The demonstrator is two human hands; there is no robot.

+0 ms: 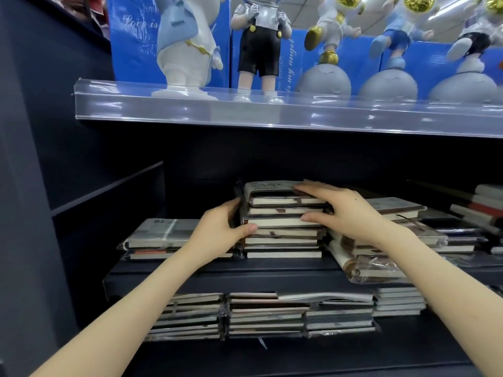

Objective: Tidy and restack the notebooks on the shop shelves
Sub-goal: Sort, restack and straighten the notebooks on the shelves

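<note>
Our left hand (220,228) and right hand (341,210) are both on the tall stack of plastic-wrapped notebooks with cream page edges and brown ribbons (283,240), sat mid-way along the dark navy middle shelf (217,276).

Left one grips the stack's left side, fingers curled round behind and thumb on the page edges; right one lies flattish over the top right corner, fingers stretched across the top cover, thumb pressed to the front. Just left of the stack we've got a low pile of grey-covered B5 notebooks (163,232), and on the right a slumped heap of wrapped brown-and-cream notebooks (381,257) leaning off the shelf edge. Below sit rows of flat notebook stacks (258,314). Up top, white-and-gold astronaut figurines (330,31) stand behind a clear plastic shelf strip (217,110).
</note>
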